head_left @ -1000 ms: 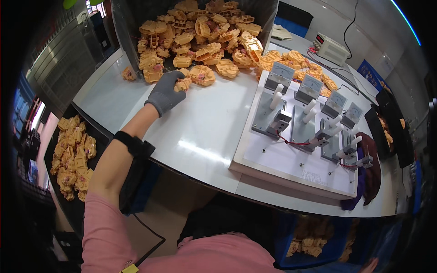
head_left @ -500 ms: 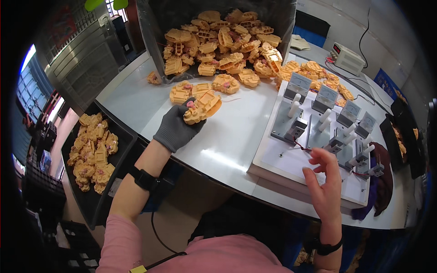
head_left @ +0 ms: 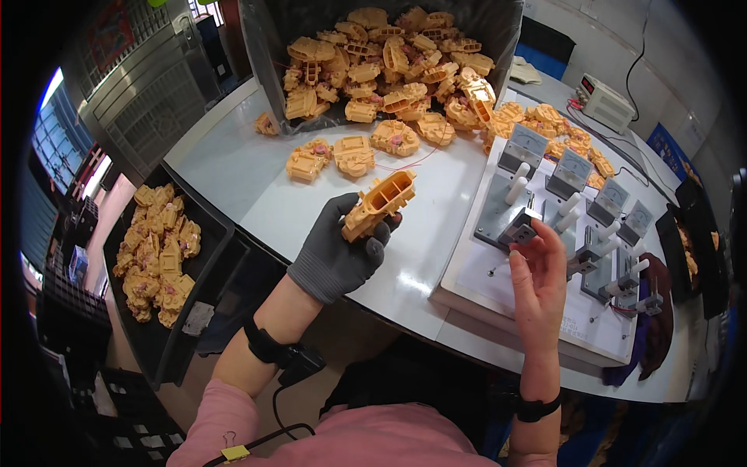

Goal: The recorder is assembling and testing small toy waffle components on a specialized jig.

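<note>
My left hand (head_left: 336, 253), in a dark grey glove, grips a yellow-orange plastic housing (head_left: 380, 204) above the white table. The housing is tilted, with its hollow, ribbed side showing. My bare right hand (head_left: 538, 284) is at the test board (head_left: 475, 284), its fingers curled toward the thumb just beside a small grey clamp block (head_left: 520, 227). What lies between those fingertips, if anything, is too small to make out. Three similar housings, one of them a squarish housing (head_left: 353, 156), lie in a row beyond my left hand.
A lined bin (head_left: 268, 70) heaped with housings stands at the back. More housings (head_left: 545, 121) lie behind the board's dial meters (head_left: 570, 171). A black tray (head_left: 210, 268) of housings is at left. A power supply (head_left: 607, 101) stands at back right; dark cloth (head_left: 657, 319) lies at right.
My left hand has drawn nearer and right with the housing, now turned hollow side up. My right hand has moved up to the clamp block, its fingers closing toward the thumb.
</note>
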`<act>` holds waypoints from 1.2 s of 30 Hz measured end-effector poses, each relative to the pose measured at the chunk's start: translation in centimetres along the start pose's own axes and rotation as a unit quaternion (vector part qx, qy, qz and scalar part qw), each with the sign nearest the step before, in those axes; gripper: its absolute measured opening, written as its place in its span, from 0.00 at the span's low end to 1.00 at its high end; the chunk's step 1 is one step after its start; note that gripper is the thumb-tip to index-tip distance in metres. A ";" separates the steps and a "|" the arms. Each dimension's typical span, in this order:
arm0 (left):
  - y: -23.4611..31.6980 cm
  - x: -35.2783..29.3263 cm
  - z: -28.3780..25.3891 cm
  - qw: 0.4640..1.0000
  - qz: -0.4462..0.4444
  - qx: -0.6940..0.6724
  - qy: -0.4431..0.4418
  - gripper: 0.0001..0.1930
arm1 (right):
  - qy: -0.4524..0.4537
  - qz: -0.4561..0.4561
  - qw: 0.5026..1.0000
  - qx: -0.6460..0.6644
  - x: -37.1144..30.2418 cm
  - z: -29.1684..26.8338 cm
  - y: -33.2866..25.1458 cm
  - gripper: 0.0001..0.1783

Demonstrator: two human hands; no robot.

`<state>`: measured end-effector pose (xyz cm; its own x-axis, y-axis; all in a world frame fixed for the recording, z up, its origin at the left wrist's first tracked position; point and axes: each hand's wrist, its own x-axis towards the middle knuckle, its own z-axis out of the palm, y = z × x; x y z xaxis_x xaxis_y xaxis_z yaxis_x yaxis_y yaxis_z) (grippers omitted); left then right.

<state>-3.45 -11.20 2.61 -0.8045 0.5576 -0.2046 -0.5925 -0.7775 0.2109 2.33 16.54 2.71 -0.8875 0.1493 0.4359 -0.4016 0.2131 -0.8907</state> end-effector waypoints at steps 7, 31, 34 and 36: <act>-0.2 1.5 -1.7 0.997 -0.044 -0.008 -0.063 0.27 | 0.001 -0.003 1.000 0.011 -0.4 0.0 -0.2 0.24; -4.1 12.4 12.0 0.415 0.283 0.858 -0.102 0.35 | -0.030 -0.061 0.997 -0.042 -0.5 -1.1 -0.7 0.23; -4.0 12.0 12.0 0.346 0.305 0.879 -0.119 0.33 | -0.032 -0.075 0.995 -0.054 -0.4 -1.1 -0.6 0.24; -3.5 11.8 13.1 0.341 0.246 0.899 -0.122 0.32 | -0.032 -0.074 0.995 -0.052 -0.4 -1.0 -0.6 0.24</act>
<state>-11.40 1.88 11.97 -0.6743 0.6664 0.3183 0.7259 0.5189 0.4514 3.11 17.29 3.22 -0.8342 0.0481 0.5494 -0.5066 0.3268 -0.7978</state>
